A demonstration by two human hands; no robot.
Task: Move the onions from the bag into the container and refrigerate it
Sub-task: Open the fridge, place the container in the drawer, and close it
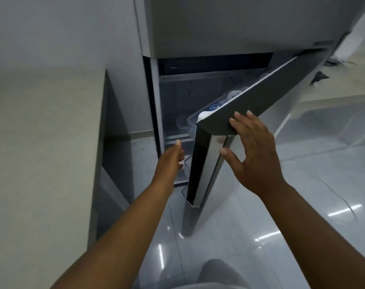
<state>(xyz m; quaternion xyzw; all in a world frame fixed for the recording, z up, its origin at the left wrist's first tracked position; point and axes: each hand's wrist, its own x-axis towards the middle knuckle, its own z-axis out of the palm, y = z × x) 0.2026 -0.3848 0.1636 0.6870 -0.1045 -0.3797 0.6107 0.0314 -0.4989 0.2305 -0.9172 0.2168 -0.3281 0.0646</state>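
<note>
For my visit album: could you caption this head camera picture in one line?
Right hand flat on the half-open lower fridge door, left hand empty at the opening; no onion container visible.

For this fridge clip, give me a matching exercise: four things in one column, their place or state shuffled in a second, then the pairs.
Things:
1. right hand
2. left hand
3. grey lower fridge door
4. grey upper fridge door

States:
A. shut
B. swung partly open
C. fingers spread on the door's outer face near its edge
D. reaching into the gap beside the door, holding nothing visible

Pairs: 1-C, 2-D, 3-B, 4-A
</note>
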